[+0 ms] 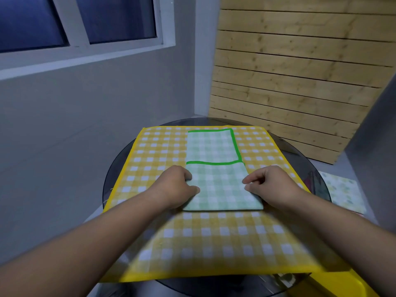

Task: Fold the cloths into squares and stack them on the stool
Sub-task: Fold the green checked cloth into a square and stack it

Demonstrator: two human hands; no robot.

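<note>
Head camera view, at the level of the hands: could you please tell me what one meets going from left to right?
In order: left hand → green checked cloth → right hand → pale patterned cloth.

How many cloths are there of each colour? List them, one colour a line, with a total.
green checked cloth: 1
yellow checked cloth: 1
pale patterned cloth: 1
Total: 3

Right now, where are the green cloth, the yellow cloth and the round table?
green cloth (212,146), head view, flat far half.
yellow cloth (158,146), head view, bare part on the left.
round table (300,161), head view, bare glass at right.
</note>
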